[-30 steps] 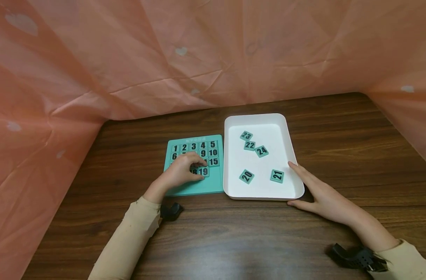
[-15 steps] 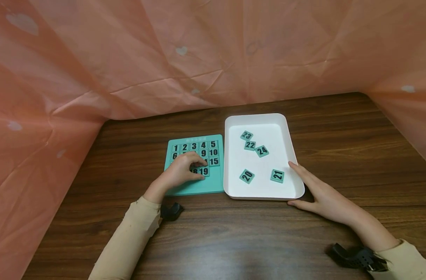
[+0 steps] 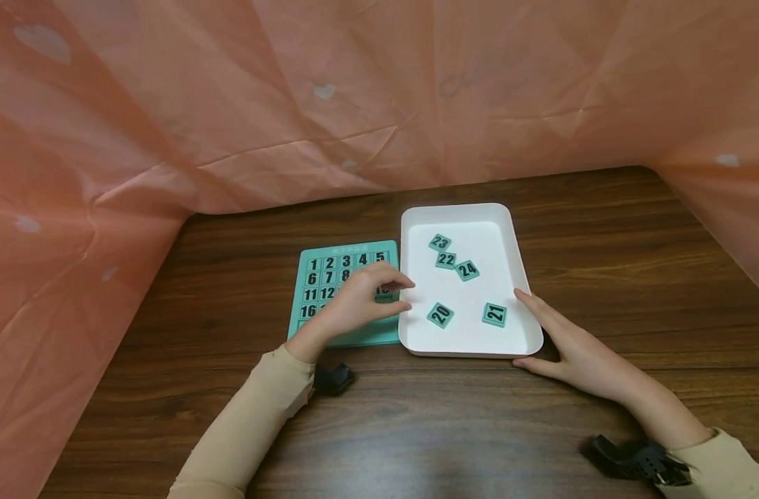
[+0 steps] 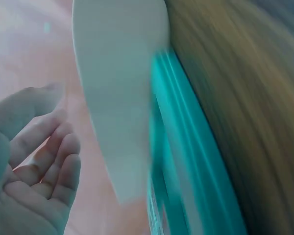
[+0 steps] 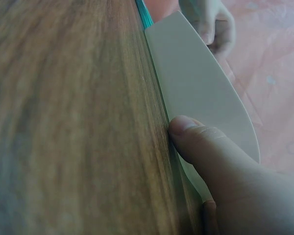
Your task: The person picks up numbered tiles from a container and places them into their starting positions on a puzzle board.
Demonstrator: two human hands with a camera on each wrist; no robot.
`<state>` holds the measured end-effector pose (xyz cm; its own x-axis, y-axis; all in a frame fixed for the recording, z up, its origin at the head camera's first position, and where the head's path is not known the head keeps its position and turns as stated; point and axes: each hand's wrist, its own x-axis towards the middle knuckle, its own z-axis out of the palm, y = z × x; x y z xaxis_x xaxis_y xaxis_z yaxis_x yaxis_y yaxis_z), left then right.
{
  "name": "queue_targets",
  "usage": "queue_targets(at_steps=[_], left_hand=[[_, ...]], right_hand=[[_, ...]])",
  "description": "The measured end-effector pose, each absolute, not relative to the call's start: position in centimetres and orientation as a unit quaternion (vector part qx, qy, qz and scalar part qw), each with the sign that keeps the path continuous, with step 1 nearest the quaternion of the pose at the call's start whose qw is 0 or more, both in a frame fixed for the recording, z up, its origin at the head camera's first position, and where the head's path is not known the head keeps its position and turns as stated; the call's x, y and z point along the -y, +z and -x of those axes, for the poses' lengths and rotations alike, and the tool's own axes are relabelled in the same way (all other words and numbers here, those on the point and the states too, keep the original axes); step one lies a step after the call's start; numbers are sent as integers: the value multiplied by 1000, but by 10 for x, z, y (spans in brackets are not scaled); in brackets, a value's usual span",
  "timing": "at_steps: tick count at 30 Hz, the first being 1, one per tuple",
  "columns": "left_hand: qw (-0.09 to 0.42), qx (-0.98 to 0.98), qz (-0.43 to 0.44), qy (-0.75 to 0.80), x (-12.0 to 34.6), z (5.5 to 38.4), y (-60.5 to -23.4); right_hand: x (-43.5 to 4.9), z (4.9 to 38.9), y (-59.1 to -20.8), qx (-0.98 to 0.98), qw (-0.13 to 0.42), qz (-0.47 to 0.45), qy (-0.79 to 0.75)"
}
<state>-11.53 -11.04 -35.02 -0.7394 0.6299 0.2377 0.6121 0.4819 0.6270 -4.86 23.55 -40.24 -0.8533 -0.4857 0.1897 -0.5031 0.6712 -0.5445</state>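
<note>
My left hand (image 3: 357, 301) hovers over the right side of a teal number board (image 3: 367, 336), its fingertips reaching over the left rim of a white tray (image 3: 469, 339). Thumb and fingers are apart, with nothing between them in the left wrist view. Numbered tiles fill the board's upper rows; the hand hides several. In the tray lie loose tiles, with tile 20 (image 3: 440, 315) nearest that hand and tile 21 (image 3: 494, 314) farther right. My right hand (image 3: 581, 357) rests its straight fingers on the tray's near right corner, the thumb (image 5: 201, 142) against the front wall.
Tile 23 (image 3: 440, 242), tile 22 (image 3: 446, 260) and tile 24 (image 3: 467, 270) lie close together toward the tray's back. Board and tray stand side by side on a dark wooden table (image 3: 604, 242). A pink cloth (image 3: 379, 104) hangs behind and at the sides.
My left hand has moved right, from tile 19 on the board to the tray's left rim, uncovering tiles at the board's left. The right hand and the tray have stayed put.
</note>
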Motion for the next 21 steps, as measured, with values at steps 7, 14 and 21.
queue_targets(at_steps=[7, 14, 21], left_hand=[[26, -848, -408, 337, 66, 110, -355], [7, -877, -380, 295, 53, 111, -369], [18, -902, -358, 242, 50, 108, -369]], right_hand=[[-234, 48, -402, 914, 11, -269, 303], [-233, 48, -403, 914, 14, -270, 302], [-234, 48, -404, 915, 22, -270, 301]])
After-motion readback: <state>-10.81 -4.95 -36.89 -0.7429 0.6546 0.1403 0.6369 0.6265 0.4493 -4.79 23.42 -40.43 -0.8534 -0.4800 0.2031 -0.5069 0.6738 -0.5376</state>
